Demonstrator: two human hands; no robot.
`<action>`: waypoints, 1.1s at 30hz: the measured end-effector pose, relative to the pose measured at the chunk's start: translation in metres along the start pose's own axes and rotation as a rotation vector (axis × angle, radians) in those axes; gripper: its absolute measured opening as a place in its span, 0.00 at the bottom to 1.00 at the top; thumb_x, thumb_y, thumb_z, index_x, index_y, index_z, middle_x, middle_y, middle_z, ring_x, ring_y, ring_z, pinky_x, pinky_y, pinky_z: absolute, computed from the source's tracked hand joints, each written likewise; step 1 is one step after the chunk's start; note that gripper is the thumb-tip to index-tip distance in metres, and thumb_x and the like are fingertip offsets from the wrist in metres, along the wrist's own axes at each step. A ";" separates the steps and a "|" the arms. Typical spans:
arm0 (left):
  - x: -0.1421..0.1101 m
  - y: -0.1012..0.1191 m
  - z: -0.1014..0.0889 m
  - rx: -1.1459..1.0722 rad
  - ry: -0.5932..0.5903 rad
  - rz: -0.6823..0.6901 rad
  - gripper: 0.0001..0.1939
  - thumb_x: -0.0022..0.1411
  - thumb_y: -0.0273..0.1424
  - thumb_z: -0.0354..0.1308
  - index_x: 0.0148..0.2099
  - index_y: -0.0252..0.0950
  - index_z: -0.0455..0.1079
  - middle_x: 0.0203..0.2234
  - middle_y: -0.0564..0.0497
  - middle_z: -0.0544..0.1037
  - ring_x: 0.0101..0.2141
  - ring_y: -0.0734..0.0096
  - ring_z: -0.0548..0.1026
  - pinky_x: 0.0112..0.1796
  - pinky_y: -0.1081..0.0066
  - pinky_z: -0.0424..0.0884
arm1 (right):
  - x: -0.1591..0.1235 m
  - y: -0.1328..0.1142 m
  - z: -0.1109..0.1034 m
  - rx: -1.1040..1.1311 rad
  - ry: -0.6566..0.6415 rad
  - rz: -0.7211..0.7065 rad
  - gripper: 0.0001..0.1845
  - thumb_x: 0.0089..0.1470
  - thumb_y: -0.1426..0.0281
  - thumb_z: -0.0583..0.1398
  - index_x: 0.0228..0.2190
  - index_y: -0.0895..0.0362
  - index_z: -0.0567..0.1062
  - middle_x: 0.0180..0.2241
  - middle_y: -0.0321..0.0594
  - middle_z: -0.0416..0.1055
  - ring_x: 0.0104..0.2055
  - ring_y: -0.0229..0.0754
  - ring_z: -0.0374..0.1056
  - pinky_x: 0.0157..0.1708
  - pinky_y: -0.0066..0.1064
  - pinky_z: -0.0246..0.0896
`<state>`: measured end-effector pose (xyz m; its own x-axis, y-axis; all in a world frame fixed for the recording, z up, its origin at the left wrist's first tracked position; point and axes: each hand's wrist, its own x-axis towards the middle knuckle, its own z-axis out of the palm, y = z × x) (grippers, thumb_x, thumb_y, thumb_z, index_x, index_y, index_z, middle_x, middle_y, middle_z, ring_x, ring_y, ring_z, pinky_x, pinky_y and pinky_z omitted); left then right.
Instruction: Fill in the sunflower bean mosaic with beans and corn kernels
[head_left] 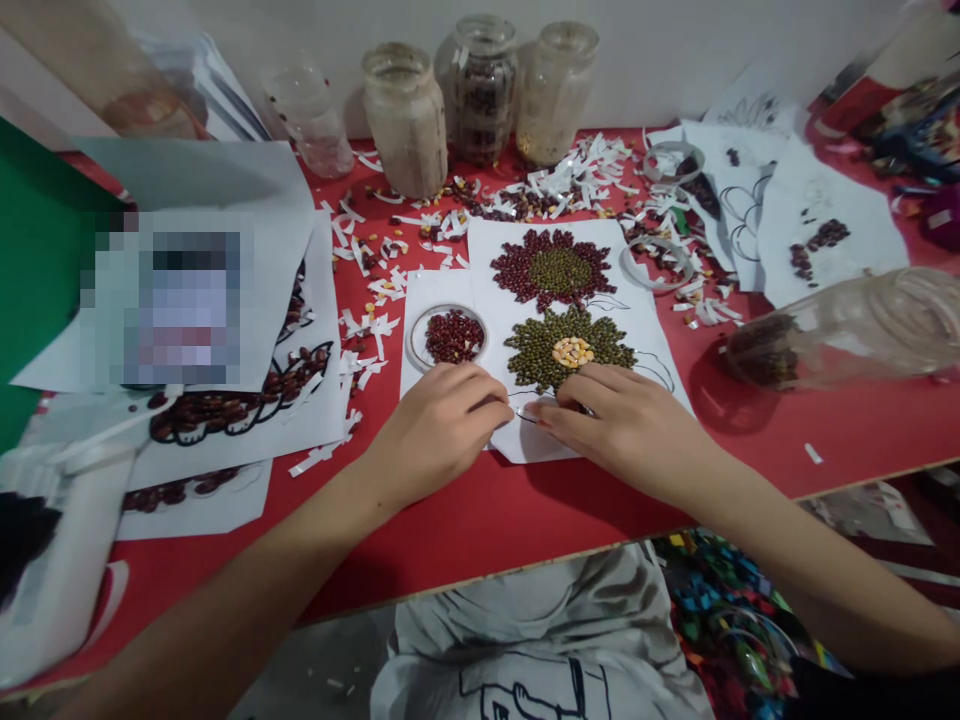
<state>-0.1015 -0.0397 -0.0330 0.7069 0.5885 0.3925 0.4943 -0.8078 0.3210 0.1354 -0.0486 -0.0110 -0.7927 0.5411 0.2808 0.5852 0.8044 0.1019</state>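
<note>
Both hands are meeting at the near edge of a white sheet (491, 260) lying on the red table (862, 430), just below a flower made of green beans (540, 350) with a small cluster of pale yellow kernels (572, 351) at its centre. The left hand (439, 430) is curling in from the left with its fingers drawn together toward its thumb, the tips pinching at something thin on the paper (too small to tell what, perhaps a strip of tape or a drawn stem line). The right hand (630, 425) is lying flatter, fingers extended leftward and pressed close together, their tips pointing at the left hand's fingertips and almost touching them; whether it is gripping anything I cannot tell. The spot being worked lies between the two sets of fingertips, directly near-side of the green flower, with both hands about equally close to it. Farther up the same sheet a second flower of red beans (525, 270) is sitting with a green centre. Just left of the green flower, and just beyond the left hand, a small dish of red beans (453, 336) is resting on the paper. Three jars (480, 90) are standing along the far wall, and a clear jar (847, 330) is lying on its side at the right.
</note>
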 end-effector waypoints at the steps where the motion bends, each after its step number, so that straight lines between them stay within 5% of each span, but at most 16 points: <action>1: 0.000 0.000 0.000 0.003 0.000 0.002 0.14 0.73 0.24 0.47 0.41 0.33 0.75 0.39 0.47 0.79 0.43 0.63 0.72 0.44 0.63 0.68 | 0.000 0.000 -0.001 0.002 -0.005 -0.002 0.05 0.62 0.75 0.60 0.38 0.58 0.78 0.29 0.41 0.71 0.34 0.44 0.61 0.31 0.32 0.52; 33: 0.001 0.001 0.000 0.144 0.023 0.086 0.15 0.74 0.24 0.46 0.45 0.33 0.76 0.39 0.47 0.80 0.42 0.64 0.73 0.43 0.63 0.67 | 0.004 0.002 -0.005 -0.040 -0.033 -0.054 0.08 0.62 0.76 0.59 0.35 0.59 0.79 0.29 0.42 0.71 0.34 0.43 0.61 0.32 0.32 0.54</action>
<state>-0.1004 -0.0401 -0.0329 0.7386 0.5165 0.4333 0.5014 -0.8505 0.1591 0.1346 -0.0461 -0.0047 -0.8284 0.5053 0.2419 0.5470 0.8227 0.1546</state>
